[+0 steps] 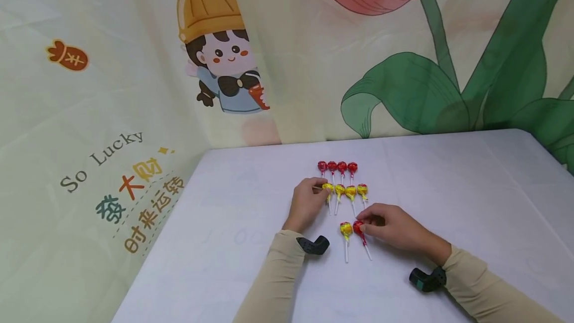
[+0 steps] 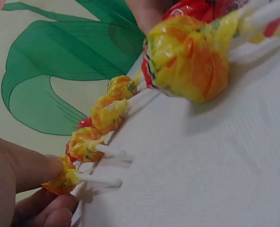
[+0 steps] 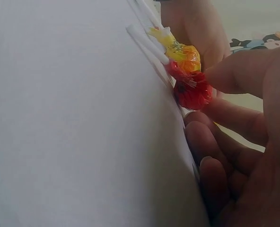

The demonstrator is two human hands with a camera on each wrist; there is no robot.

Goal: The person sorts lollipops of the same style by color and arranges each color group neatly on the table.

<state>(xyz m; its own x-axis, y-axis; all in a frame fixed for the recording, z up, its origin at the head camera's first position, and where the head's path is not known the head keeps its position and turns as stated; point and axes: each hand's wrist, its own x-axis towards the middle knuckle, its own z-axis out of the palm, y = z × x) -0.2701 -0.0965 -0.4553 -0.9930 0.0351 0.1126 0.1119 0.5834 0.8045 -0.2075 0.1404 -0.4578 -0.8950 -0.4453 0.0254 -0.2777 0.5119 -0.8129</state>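
Lollipops with white sticks lie in rows on the white table. My left hand [image 1: 307,203] pinches the leftmost yellow lollipop [image 2: 63,178] of the middle row by its wrapped head, thumb on top and fingers beneath. Nearer to me, my right hand [image 1: 396,226] holds the head of a red lollipop [image 3: 193,92] between thumb and index finger, its stick slanting toward me. Just left of that one lies another yellow lollipop [image 1: 346,230], which looms large in the left wrist view. The other fingers of the right hand curl loosely near the tabletop.
Several red lollipops [image 1: 342,167] form the far row, heads away from me. More yellow lollipops [image 1: 351,193] continue the middle row to the right of my left hand. The white tabletop [image 1: 471,188] ends at a printed curtain [image 1: 305,64] behind.
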